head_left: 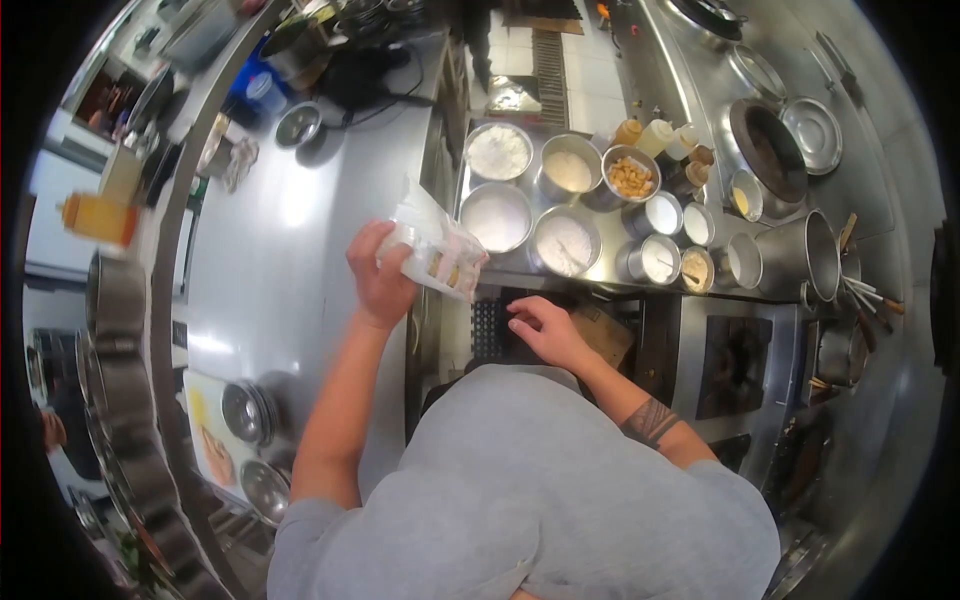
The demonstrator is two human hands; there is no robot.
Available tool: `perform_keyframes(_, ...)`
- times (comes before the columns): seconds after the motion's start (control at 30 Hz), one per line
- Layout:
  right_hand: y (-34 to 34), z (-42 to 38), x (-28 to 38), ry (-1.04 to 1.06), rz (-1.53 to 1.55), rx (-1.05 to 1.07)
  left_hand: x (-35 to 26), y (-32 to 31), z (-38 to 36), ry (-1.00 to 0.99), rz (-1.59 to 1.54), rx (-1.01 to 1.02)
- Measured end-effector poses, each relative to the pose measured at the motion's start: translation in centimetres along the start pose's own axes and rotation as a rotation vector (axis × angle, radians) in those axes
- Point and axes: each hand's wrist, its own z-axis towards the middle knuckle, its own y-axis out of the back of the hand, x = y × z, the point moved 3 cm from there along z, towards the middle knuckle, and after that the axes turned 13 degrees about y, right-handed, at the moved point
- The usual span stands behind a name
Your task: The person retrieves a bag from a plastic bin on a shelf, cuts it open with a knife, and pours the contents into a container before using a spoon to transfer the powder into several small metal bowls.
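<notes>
My left hand (382,272) is closed on a white plastic bag (440,245) with coloured printing, held up at the edge of the steel counter. My right hand (545,332) hangs in front of my body with its fingers curled; whether anything is in it is hidden. Beyond both hands are metal pots of white powder, such as one pot (566,241) with a lumpy surface and another (496,217) with a smooth one. A pot of brown fried pieces (631,178) stands farther right.
On the left, a steel counter (255,230) bears a cutting board (207,385) and metal bowls (246,412). Squeeze bottles (656,137) stand behind the pots. To the right are a wok (765,150), a large pot (800,255) and a stove burner (735,365).
</notes>
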Motion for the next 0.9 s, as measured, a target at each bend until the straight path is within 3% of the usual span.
perform_keyframes(0.07, -3.2, -0.9, -0.7, -0.085, 0.092, 0.110, -2.2, 3.0, -4.3, 0.031, 0.027, -0.001)
perform_keyframes(0.13, -6.6, -1.7, 0.1, -0.457, 0.807, 0.058, -4.6, 4.9, -8.9, 0.045, -0.059, 0.116)
perform_keyframes(0.2, -8.9, -2.6, 1.5, -0.430, 0.941, 0.204, -6.8, 6.4, -13.4, 0.102, -0.131, 0.142)
perform_keyframes(0.27, -11.5, -3.5, 1.6, -0.453, 1.096, 0.152, -8.6, 8.2, -17.2, 0.175, -0.166, 0.171)
perform_keyframes(0.37, -14.4, -5.1, 2.8, -0.428, 0.997, 0.325, -11.1, 11.8, -20.9, 0.281, -0.127, 0.164)
perform_keyframes(0.47, -17.3, -7.4, 2.2, -0.553, 0.965, 0.433, -12.7, 16.2, -25.1, 0.420, -0.048, 0.040)
perform_keyframes(0.53, -20.1, -9.1, 3.8, -0.580, 0.942, 0.577, -14.6, 19.2, -28.7, 0.471, -0.020, 0.083)
perform_keyframes(0.67, -24.7, -13.1, 4.3, -0.649, 0.896, 0.866, -20.9, 24.9, -34.4, 0.759, 0.163, 0.159)
perform_keyframes(0.77, -27.1, -18.9, 8.1, -0.680, 0.928, 1.019, -26.5, 28.1, -37.6, 0.920, 0.197, 0.084)
perform_keyframes(0.9, -31.3, -25.3, 7.8, -0.825, 0.876, 1.126, -31.4, 31.7, -43.1, 1.096, 0.349, -0.013)
